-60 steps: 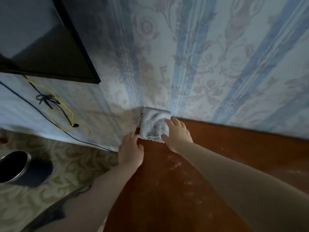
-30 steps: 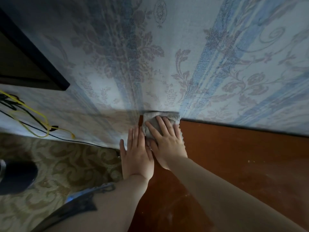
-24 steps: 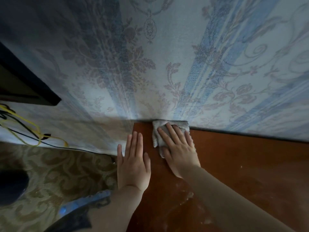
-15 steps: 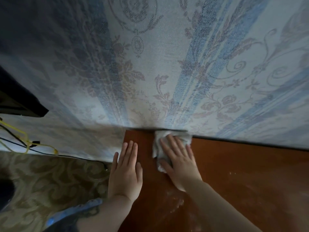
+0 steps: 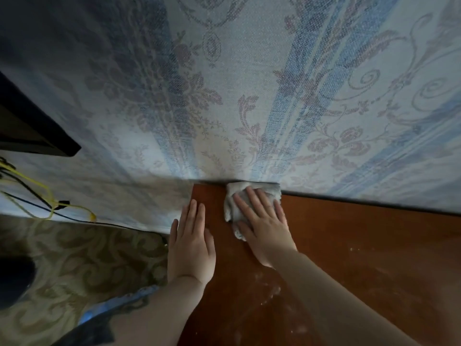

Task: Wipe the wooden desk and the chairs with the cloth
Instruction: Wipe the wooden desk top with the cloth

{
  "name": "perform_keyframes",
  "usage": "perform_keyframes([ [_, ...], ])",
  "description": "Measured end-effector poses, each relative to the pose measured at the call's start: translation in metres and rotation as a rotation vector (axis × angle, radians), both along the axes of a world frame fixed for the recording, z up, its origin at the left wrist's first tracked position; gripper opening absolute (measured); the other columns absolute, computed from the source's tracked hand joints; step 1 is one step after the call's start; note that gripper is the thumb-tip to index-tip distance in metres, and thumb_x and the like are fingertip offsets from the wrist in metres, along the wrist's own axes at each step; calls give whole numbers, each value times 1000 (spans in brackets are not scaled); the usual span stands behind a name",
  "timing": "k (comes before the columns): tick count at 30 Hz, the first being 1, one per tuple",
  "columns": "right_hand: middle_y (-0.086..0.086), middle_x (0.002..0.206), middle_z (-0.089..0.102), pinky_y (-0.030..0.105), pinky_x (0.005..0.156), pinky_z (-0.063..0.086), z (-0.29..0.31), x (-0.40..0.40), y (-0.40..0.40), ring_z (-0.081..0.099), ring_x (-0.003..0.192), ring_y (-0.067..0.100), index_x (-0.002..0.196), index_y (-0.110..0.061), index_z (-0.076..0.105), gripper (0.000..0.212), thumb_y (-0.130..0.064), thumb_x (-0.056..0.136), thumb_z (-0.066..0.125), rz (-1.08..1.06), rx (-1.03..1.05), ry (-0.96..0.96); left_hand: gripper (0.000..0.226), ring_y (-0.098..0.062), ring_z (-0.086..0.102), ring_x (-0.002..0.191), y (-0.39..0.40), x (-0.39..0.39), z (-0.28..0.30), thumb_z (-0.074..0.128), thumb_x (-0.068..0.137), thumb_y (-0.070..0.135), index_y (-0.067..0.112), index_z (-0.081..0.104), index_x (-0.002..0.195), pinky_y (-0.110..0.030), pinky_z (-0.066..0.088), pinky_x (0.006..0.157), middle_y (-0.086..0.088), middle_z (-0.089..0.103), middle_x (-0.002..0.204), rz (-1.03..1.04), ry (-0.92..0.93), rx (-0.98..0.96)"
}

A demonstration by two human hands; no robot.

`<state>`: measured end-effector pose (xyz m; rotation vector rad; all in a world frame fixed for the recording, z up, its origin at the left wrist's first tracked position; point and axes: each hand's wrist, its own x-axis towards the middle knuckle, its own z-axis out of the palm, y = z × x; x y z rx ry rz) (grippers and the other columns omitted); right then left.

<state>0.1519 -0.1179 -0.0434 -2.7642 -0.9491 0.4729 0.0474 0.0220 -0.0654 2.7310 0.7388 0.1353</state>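
the right hand (image 5: 264, 228) presses the cloth (image 5: 249, 196) flat-fingered into the desk (image 5: 361, 245) far-left corner, left hand (image 5: 190, 242) flat and empty beside it; near dusty smears and chairs likely remain.

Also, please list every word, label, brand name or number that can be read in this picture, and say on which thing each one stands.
None: no readable text in the head view.
The wallpaper carries only floral ornament and stripes.
The cloth, the wooden desk and the dark object on the wall show no lettering.

A home room: floral striped wallpaper (image 5: 224, 96), patterned carpet (image 5: 87, 258), wooden desk (image 5: 361, 258).
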Motion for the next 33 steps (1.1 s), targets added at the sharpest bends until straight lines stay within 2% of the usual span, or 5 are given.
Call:
perform_keyframes([
  [4, -7, 155, -29, 44, 115, -20, -3, -34, 59, -30, 142, 14, 147, -43, -20, 62, -51, 87, -5, -291, 41, 4, 51, -17, 30, 141, 2, -2, -2, 36, 96, 27, 11, 39, 145, -31, 24, 113, -3, 34, 153, 59, -69, -98],
  [11, -16, 158, -21, 37, 116, -19, 5, 9, 14, -27, 143, 6, 148, -50, -11, 59, -51, 93, 9, 298, 5, 21, 51, -15, 27, 142, 1, 0, 6, 39, 98, 19, 17, 33, 148, -33, 29, 111, 2, 28, 156, 113, -73, -173],
  [18, -7, 154, -31, 45, 115, -19, -1, -55, 68, -27, 144, 14, 150, -40, -18, 72, -56, 81, -4, -446, 66, 36, 51, -23, 39, 136, 5, -2, -2, 32, 94, 27, 7, 47, 139, -36, 31, 110, -10, 43, 147, 59, -159, -122],
  [29, -11, 161, -18, 46, 119, -7, 4, -34, 66, -19, 147, 14, 152, -46, -5, 57, -50, 102, 23, -222, 28, 60, 44, -13, 33, 139, 0, -4, 8, 36, 100, 14, 17, 42, 143, -26, 27, 112, 2, 38, 151, 153, -263, -374],
  [33, -15, 160, -18, 42, 119, -10, 13, -28, 63, -20, 145, 8, 152, -45, -5, 57, -48, 103, 25, 197, -16, 53, 36, -26, 59, 110, 1, -5, 14, 36, 99, 15, 19, 47, 133, -34, 46, 80, -3, 61, 125, 325, -251, -485],
])
